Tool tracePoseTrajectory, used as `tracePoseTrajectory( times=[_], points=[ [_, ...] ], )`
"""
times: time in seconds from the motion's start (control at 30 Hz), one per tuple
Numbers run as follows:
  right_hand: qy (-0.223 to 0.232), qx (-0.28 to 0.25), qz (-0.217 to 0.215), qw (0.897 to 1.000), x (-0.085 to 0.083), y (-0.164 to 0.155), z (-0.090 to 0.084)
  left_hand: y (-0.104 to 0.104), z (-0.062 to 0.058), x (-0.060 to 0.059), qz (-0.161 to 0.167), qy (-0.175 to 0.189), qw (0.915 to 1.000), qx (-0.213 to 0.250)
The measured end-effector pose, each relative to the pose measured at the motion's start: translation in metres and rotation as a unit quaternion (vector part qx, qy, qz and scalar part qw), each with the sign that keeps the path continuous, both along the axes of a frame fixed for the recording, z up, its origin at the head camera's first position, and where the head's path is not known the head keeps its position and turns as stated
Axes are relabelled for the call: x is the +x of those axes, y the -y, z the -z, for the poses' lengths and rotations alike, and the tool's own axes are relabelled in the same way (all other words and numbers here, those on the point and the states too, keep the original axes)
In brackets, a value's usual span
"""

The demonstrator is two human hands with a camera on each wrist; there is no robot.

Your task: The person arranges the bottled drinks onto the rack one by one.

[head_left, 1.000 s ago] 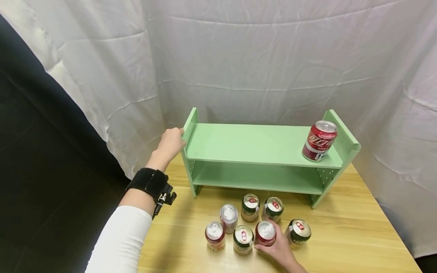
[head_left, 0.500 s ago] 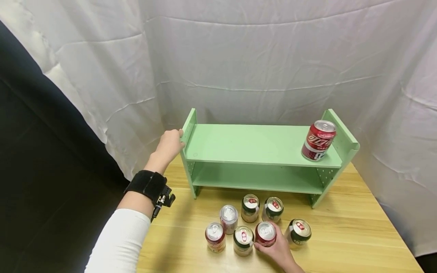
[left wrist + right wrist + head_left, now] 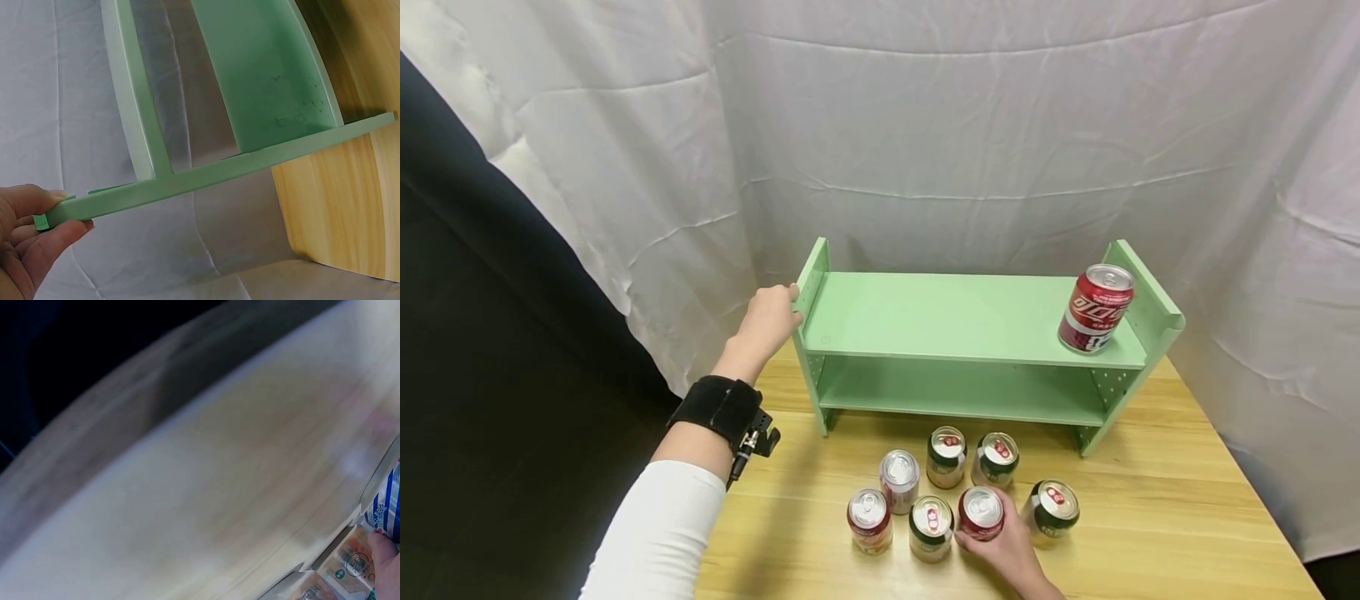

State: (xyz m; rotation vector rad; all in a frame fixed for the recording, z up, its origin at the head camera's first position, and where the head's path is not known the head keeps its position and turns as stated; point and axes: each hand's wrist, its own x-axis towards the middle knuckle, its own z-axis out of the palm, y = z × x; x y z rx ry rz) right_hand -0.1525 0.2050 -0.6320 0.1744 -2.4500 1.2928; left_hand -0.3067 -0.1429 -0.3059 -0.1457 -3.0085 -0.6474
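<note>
Head: right hand (image 3: 1004,547) hides part of lower red can (image 3: 981,510); bottom edge cuts white sleeve (image 3: 651,529) | Left wrist: left edge crops left hand (image 3: 30,251), top edge crops green shelf (image 3: 269,81) | Right wrist: pale surface (image 3: 181,494) blurs heavily

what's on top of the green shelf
One red can stands near the right end of the green shelf's top board. The bit of board directly behind and beneath that can is covered, so I can't tell what's there.
</note>
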Motion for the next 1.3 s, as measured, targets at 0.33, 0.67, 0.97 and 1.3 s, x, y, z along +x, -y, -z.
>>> tracePoseTrajectory(
  times=[0.33, 0.67, 0.97, 1.3],
  points=[
    [-0.036, -0.013, 0.007, 0.999, -0.001, 0.001, -0.001, 0.003, 0.001, 0.0, -0.001, 0.004, 1.0, -0.001],
    [-0.005, -0.008, 0.016, 1.0, 0.001, 0.002, -0.011, 0.003, 0.001, -0.001, -0.002, 0.0, 1.0, 0.002],
    [-0.026, -0.004, 0.01, 1.0, 0.003, -0.002, -0.026, 0.0, 0.0, -0.001, -0.002, -0.006, 1.0, -0.006],
    [-0.033, 0.005, 0.039, 0.999, 0.004, -0.006, -0.049, 0.0, 0.0, -0.001, -0.003, -0.004, 1.0, 0.0]
  ],
)
